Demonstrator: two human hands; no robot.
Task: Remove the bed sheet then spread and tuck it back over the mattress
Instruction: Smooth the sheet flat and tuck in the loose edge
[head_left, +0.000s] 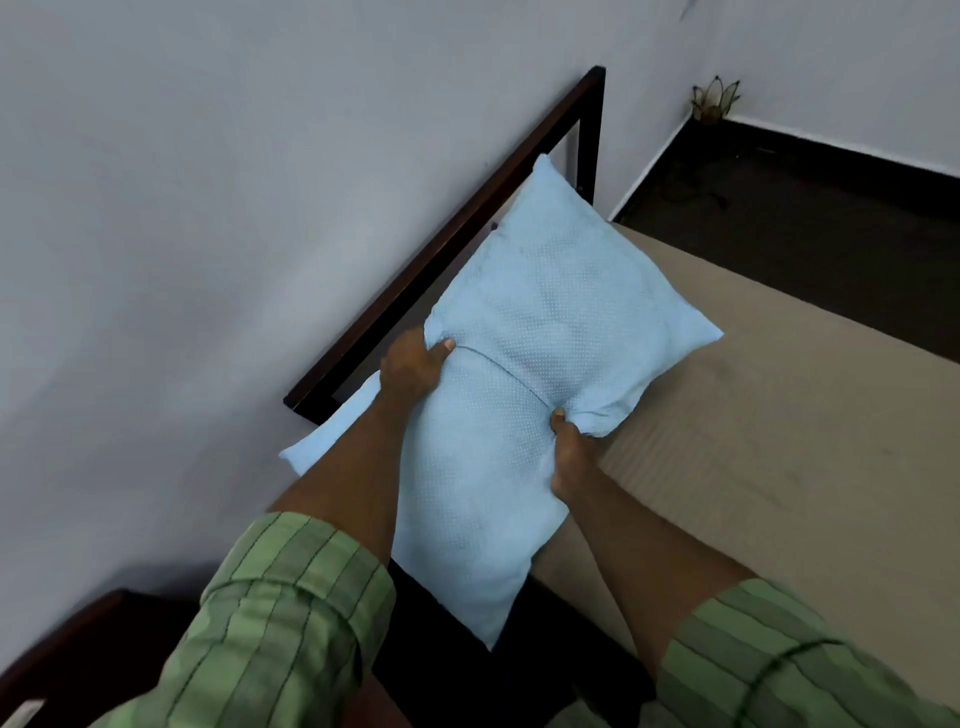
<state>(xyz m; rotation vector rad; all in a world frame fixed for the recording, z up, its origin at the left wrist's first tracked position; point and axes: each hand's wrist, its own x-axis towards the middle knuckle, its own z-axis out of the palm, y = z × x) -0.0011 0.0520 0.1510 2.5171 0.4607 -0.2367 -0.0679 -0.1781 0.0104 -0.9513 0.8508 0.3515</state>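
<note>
across the mattress (779, 441) the beige bed sheet (727, 395) lies flat and smooth; it looks light, limp, best taken at an edge or corner near the dark headboard (467, 218). above it a soft blue pillow (545, 322) hangs, left hand (413, 366) and right hand (566, 452) each bunching its cover in curled fingers.

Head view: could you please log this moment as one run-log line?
left hand: grips pillow | right hand: grips pillow | pillow: held over mattress by headboard

Both hands — left hand (413, 366), right hand (569, 452) — grip blue pillow (545, 332).
</note>
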